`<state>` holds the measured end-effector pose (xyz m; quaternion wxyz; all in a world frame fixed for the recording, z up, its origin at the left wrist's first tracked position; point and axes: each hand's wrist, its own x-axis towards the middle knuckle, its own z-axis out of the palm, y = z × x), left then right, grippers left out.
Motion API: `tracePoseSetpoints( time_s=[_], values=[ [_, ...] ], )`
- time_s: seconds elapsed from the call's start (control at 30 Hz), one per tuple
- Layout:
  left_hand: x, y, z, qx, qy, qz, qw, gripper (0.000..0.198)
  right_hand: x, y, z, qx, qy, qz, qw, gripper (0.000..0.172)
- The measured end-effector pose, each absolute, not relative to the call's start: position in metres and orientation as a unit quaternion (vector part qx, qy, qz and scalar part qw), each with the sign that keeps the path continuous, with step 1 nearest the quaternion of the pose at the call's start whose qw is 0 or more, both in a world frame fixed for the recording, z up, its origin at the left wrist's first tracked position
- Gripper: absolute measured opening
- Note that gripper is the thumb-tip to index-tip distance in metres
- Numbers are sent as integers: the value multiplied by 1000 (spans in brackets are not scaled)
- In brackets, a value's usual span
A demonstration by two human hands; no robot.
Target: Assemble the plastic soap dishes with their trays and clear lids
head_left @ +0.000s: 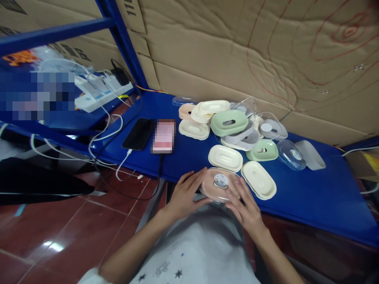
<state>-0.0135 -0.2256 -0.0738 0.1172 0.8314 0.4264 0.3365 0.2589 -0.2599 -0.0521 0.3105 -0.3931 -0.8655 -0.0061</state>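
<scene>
Between my two hands is a pink oval soap box [209, 188] under a clear lid, with a round printed label on top. My left hand [187, 193] grips its left end, thumb at the near edge and fingers along the far side. On the right end, my right hand [243, 201] presses with its fingers over the lid and rim. Just beyond the box lies a cream oval tray [225, 158], and a second cream tray [259, 180] rests to its right. The underside of the pink box is hidden.
Behind is a pile of soap box parts, with a green base [229, 122], a grey base [310, 154] and a clear lid [291, 155]. To the left lie a black phone [137, 134] and a lit phone [164, 136] on cables. A power strip [100, 96] stands further left.
</scene>
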Motion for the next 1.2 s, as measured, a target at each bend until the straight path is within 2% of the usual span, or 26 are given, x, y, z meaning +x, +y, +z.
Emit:
tracePoseSetpoints(
  time_s=[0.13, 0.43, 0.53, 0.63, 0.73, 0.9, 1.0, 1.1, 1.2],
  values=[
    [-13, -225, -73, 832, 430, 328, 126, 91, 262, -258, -57, -384, -861, -20, 332, 85],
    [-11, -232, -67, 825, 393, 377, 148, 85, 268, -256, -46, -405, -864, 13, 299, 84],
    [-6, -231, -58, 841, 355, 380, 148, 82, 297, -267, -39, -426, -832, -54, 350, 88],
    [0, -217, -50, 856, 376, 337, 111, 74, 343, -281, -36, -539, -726, -183, 386, 90],
    [7, -196, -45, 870, 408, 265, 77, 68, 395, -292, -42, -652, -600, -266, 380, 81],
    [9, -180, -41, 876, 412, 248, 50, 37, 454, -293, -59, -728, -546, -222, 349, 73],
    [2, -183, -41, 859, 425, 285, 32, 25, 456, -281, -56, -717, -578, -218, 323, 70],
    [-7, -188, -42, 847, 420, 323, 41, 16, 425, -264, -45, -674, -616, -232, 335, 58],
    [-13, -192, -45, 831, 421, 356, 77, 12, 382, -240, -35, -602, -723, -134, 312, 43]
  ],
)
